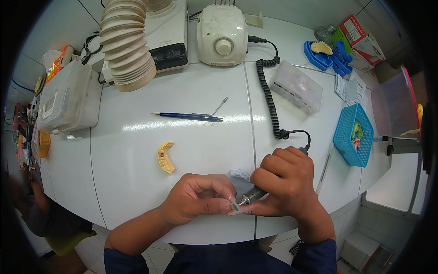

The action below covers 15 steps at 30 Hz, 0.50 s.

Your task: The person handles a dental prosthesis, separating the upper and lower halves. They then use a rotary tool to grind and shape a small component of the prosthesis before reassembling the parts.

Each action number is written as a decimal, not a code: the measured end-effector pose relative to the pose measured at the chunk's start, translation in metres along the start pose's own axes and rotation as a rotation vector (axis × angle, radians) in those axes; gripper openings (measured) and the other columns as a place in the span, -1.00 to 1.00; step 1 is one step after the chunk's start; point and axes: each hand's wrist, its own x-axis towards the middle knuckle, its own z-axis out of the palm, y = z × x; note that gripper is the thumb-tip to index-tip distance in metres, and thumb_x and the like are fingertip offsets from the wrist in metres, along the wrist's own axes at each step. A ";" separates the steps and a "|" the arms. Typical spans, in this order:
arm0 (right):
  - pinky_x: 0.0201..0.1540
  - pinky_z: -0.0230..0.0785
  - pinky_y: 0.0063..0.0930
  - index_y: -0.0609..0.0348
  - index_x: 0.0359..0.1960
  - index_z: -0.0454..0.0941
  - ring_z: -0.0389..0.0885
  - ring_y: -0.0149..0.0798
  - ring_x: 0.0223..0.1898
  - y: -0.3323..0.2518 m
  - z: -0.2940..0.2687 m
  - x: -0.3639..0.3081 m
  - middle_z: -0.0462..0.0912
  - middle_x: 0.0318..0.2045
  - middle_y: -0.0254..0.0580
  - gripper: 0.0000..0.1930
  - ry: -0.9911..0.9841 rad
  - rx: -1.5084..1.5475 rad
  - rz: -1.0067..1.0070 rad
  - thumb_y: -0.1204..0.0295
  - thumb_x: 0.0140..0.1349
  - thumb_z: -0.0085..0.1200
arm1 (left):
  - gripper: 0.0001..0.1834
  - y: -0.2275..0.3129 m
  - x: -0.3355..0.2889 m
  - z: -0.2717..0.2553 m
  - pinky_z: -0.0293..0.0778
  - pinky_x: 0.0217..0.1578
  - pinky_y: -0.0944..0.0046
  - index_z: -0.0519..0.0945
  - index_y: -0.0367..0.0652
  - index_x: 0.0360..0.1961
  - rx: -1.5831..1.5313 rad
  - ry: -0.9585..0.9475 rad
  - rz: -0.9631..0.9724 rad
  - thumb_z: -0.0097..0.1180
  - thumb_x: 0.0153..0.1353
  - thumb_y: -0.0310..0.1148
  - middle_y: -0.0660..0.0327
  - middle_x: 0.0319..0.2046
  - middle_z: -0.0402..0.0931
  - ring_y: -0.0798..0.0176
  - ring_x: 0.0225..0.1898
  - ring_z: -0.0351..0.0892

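Observation:
My right hand (289, 180) is wrapped round a dark rotary handpiece (253, 195). A small round grinding disc (235, 207) sits at the handpiece's tip, close against my left fingertips. My left hand (196, 196) is closed in a pinch on a tiny pale piece, mostly hidden by the fingers and disc; I cannot make out its kind. Just beyond the hands lies a whitish dental cast (240, 174), partly covered. Left of them, a yellow dental model (165, 160) with a curved row of teeth rests on the white table (132, 182).
A blue mechanical pencil (187, 117) and a small bur (221, 105) lie farther back. A coiled cord (267, 91) links the handpiece to a white control box (222, 39). Around are a ribbed hose (125, 41), a clear box (296, 86), a blue basket (338, 137) and a toolbox (68, 100).

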 end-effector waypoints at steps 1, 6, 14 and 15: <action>-0.46 0.17 -0.39 -0.03 -0.55 0.54 0.43 -0.32 -0.54 0.000 0.000 0.000 0.37 -0.59 -0.41 -0.45 0.002 0.004 -0.003 -0.25 -0.12 0.41 | -0.90 0.000 0.000 0.000 0.47 -0.11 0.28 0.68 -0.29 -0.25 0.002 0.001 0.001 0.35 0.24 -0.51 0.09 -0.22 0.54 0.28 -0.18 0.51; -0.51 0.07 -0.38 -0.02 -0.63 0.42 0.33 -0.31 -0.61 0.003 0.006 0.000 0.32 -0.64 -0.41 -0.38 0.063 -0.007 -0.036 -0.29 -0.15 0.39 | -0.90 0.001 0.001 0.001 0.48 -0.10 0.28 0.68 -0.29 -0.26 -0.022 0.011 -0.024 0.35 0.25 -0.52 0.08 -0.22 0.54 0.28 -0.19 0.51; -0.47 0.15 -0.40 -0.03 -0.59 0.50 0.41 -0.32 -0.56 -0.001 0.000 0.001 0.35 -0.61 -0.42 -0.42 0.022 -0.019 0.003 -0.27 -0.12 0.39 | -0.89 0.000 0.000 0.001 0.46 -0.10 0.28 0.68 -0.30 -0.26 -0.033 0.010 -0.012 0.35 0.23 -0.53 0.08 -0.22 0.54 0.27 -0.18 0.50; -0.48 0.15 -0.40 -0.03 -0.59 0.50 0.41 -0.32 -0.56 0.000 0.000 0.001 0.35 -0.61 -0.42 -0.42 0.031 -0.016 0.004 -0.28 -0.12 0.39 | -0.89 -0.001 0.000 0.001 0.46 -0.10 0.27 0.68 -0.31 -0.26 -0.036 0.010 -0.002 0.36 0.22 -0.53 0.08 -0.22 0.54 0.27 -0.18 0.50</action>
